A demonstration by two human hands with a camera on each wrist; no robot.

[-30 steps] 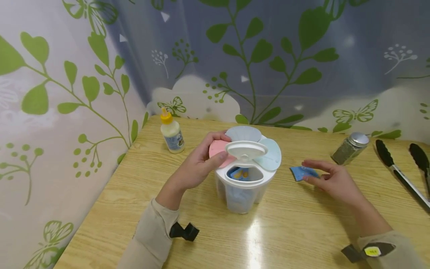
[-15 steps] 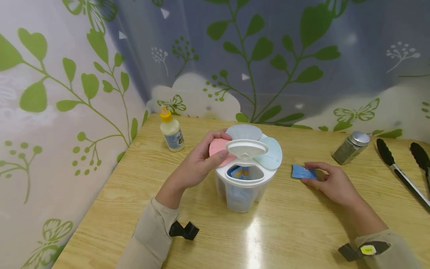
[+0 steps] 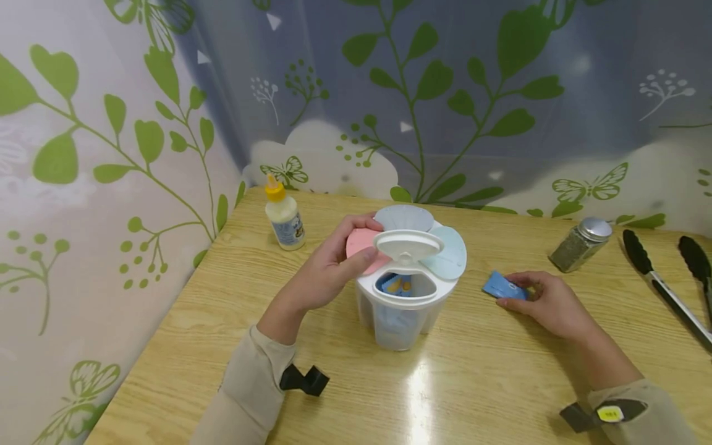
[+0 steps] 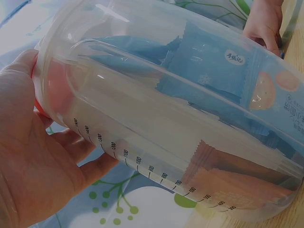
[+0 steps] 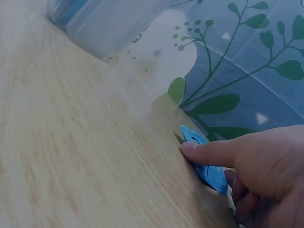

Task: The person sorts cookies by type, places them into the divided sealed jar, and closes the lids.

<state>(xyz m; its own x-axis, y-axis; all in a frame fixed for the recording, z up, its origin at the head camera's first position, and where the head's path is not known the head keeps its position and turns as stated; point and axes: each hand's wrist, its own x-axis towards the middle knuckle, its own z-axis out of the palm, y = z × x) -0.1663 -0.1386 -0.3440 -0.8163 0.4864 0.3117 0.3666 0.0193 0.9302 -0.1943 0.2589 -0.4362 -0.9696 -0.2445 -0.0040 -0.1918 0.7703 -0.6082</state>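
My left hand (image 3: 328,272) grips the left side of a clear storage container (image 3: 397,327), its thumb over the pink lid (image 3: 364,244). The container's front white lid (image 3: 408,245) stands raised above an opening that shows blue packets (image 3: 396,285). Through the clear wall in the left wrist view, blue packets (image 4: 206,59) fill one compartment and an orange-brown packet (image 4: 232,185) lies low in another. To the right of the container, my right hand (image 3: 553,303) pinches a small blue packet (image 3: 502,285) at the tabletop. The right wrist view has the thumb against that packet (image 5: 216,175).
A bottle with a yellow cap (image 3: 285,219) stands at the back left. On the right are a glass jar of dried herbs (image 3: 578,247) and black-tipped tongs (image 3: 662,281). A patterned curtain (image 3: 473,154) borders the wooden table (image 3: 473,389) behind.
The blue packet has turned and sits deeper between my right thumb and fingers, which have closed on it. My left hand and the container hold almost the same place.
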